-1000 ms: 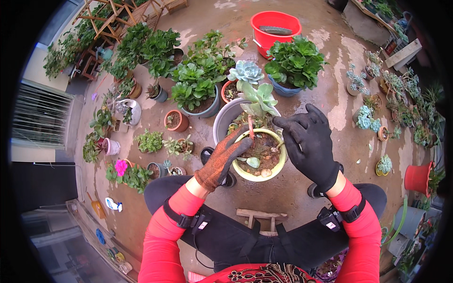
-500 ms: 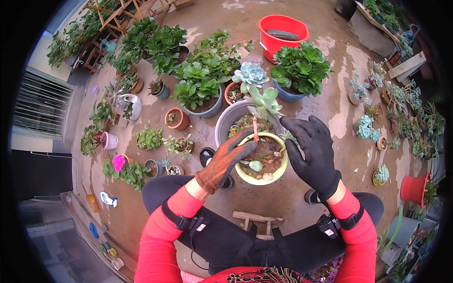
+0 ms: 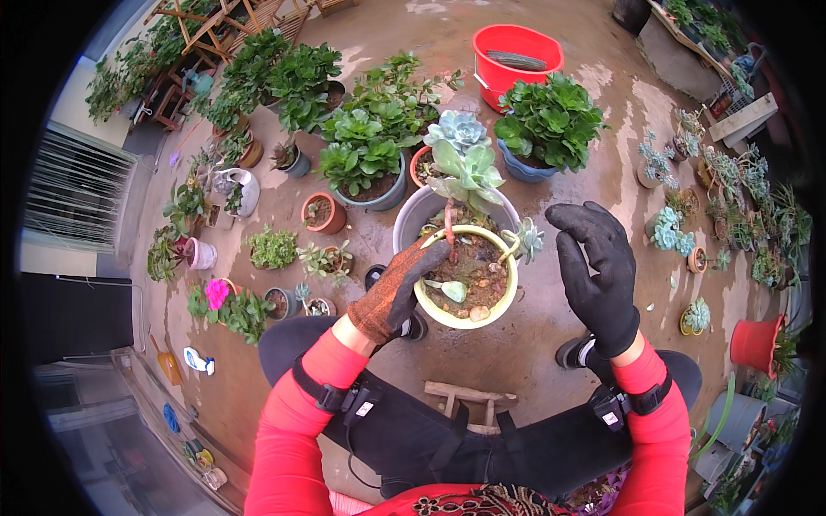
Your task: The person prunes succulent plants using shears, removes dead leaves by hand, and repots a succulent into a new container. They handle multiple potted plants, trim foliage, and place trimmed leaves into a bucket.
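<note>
A pale yellow flower pot of dark soil is in front of me. A pale green succulent on a bare reddish stem leans over its far rim. A smaller rosette hangs past the right rim, and a pale leaf lies on the soil. My left hand, in an orange-brown and black glove, grips the pot's left rim; its fingertips are near the stem base, and its thumb is hard to see. My right hand, black-gloved, hovers beside the pot with thumb and fingers apart, holding nothing.
Just behind stands a grey pot. Beyond it are a blue-grey succulent, leafy potted plants and a red bucket. More pots line both sides. A small wooden stool sits between my legs.
The yellow pot has shifted slightly left and away from me, its tall succulent swinging left and more upright. My right hand has drawn back to the right, exposing the small rosette.
</note>
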Demonstrator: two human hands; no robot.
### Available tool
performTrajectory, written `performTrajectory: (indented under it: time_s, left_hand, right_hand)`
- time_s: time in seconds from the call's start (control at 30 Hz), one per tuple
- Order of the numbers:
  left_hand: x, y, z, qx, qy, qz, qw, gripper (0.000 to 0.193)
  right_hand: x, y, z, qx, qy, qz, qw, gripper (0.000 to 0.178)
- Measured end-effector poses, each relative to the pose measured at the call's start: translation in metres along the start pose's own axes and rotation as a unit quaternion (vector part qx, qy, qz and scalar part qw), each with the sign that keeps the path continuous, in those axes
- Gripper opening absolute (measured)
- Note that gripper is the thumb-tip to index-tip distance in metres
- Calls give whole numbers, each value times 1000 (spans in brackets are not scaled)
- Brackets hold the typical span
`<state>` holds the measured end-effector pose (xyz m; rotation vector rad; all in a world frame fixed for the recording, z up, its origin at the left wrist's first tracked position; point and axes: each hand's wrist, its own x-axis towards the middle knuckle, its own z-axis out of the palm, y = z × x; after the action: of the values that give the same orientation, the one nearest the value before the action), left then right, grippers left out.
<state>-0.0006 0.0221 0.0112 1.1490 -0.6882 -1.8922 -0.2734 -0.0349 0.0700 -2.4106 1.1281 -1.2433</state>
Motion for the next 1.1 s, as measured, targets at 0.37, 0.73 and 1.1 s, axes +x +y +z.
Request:
performTrajectory:
  time_s: [0.37,0.73,1.1]
  left_hand:
    - [-11,17,4,-100,-110,26,989,69]
    - [-11,3,24,42,-80,-72,993,69]
    - [10,-14,40,154,-187,-23,970,43]
  right_hand:
    - [-5,10,-17,42,30,46,998,20]
    - [-13,19,-6,472,-276,207,811,40]
    - [-14,29,-3,539,-232,373,719,56]
